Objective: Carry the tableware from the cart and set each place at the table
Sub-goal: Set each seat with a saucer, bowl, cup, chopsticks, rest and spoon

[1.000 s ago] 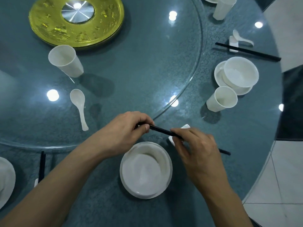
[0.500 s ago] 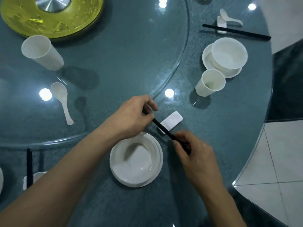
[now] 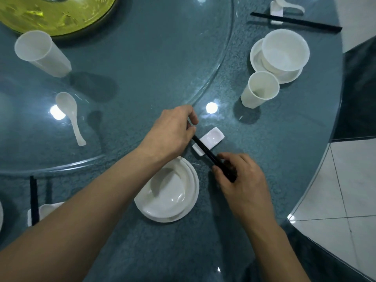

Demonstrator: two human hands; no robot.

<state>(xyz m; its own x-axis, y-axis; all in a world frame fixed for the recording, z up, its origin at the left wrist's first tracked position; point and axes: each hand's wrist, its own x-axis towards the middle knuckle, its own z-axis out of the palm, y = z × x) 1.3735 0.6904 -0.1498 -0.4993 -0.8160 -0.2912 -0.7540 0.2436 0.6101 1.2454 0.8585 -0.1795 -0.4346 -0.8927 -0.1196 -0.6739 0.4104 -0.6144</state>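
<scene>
Two hands share one pair of chopsticks (image 3: 205, 152) at the near place, and the pair has swung since a second ago. Then it lay nearly flat across our view, from 9 toward 4 o'clock, and covered most of the rest (image 3: 213, 138). Now it stands steeper and crosses only the rest's near end, so the shallow dish of the rest shows bare. Our right hand (image 3: 242, 180) has also slid back along the shaft, from the middle to the near end. We read this as squaring the pair onto its rest, the last touch before letting go. That would leave this place with bowl (image 3: 173, 192), rest and chopsticks, while a spoon (image 3: 70, 117) and a cup (image 3: 40, 53) wait on the glass turntable out at 10 o'clock, likely the next things to bring over. The long axis runs from 11 o'clock, where our left hand (image 3: 173, 133) pinches the far end between thumb and forefinger, down to 5 o'clock, where the right hand's fingers curl round the other end. Both ends are hidden in the hands, so we cannot tell which is the tip. The pair sits at 1 o'clock of the bowl, just beside its rim. Whether the sticks already bear on the rest or hang just above it we cannot tell.
</scene>
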